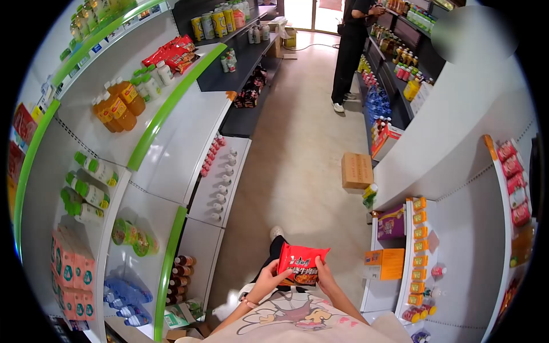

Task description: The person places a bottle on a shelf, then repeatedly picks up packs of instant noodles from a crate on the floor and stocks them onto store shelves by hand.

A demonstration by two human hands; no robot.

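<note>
A red packet of instant noodles (298,263) is held in front of my body, its printed face turned up. My left hand (267,281) grips its left edge, fingers closed on the wrapper. On the right side, my right hand (325,275) pinches the packet near its upper corner. Similar red noodle packets (172,52) lie on the upper left shelf, beside white bottles with green caps (150,83) and bottles of orange drink (118,106).
Shelves line both sides of the aisle floor (291,148). A cardboard box (357,170) stands on the floor by a white pillar (452,114). Farther along, a person in black (346,54) stands at the right shelves. Small orange boxes (420,246) line the near right shelf.
</note>
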